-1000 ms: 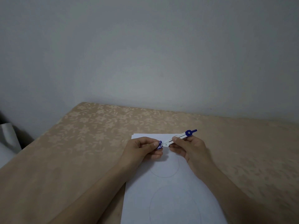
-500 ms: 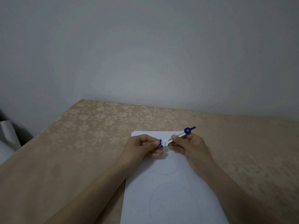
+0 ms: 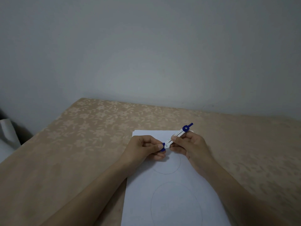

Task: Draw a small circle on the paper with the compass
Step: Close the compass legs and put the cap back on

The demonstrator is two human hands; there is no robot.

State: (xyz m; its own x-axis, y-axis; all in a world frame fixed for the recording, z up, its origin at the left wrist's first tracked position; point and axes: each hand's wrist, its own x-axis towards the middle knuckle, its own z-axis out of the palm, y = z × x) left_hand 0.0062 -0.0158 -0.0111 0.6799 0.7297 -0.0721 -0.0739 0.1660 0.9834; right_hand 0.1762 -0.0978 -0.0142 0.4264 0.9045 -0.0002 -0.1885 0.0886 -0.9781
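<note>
A white compass [image 3: 178,135] with a blue hinge knob and blue handle is held slanted above the white paper [image 3: 172,190], its legs closed together. My right hand [image 3: 189,146] grips the legs near the hinge. My left hand [image 3: 145,148] pinches the small blue part [image 3: 162,147] at the lower end of the legs. On the paper a small pencil circle [image 3: 169,167] lies partly under the hands, and a larger circle [image 3: 176,204] sits nearer to me.
The paper lies on a table with a beige flowered cloth [image 3: 91,128], against a plain grey wall [image 3: 146,54]. A white object [image 3: 7,132] stands off the table's left edge.
Both hands and the compass have stayed in nearly the same place above the paper; the compass handle end has tipped up very slightly. The grips are unchanged.
</note>
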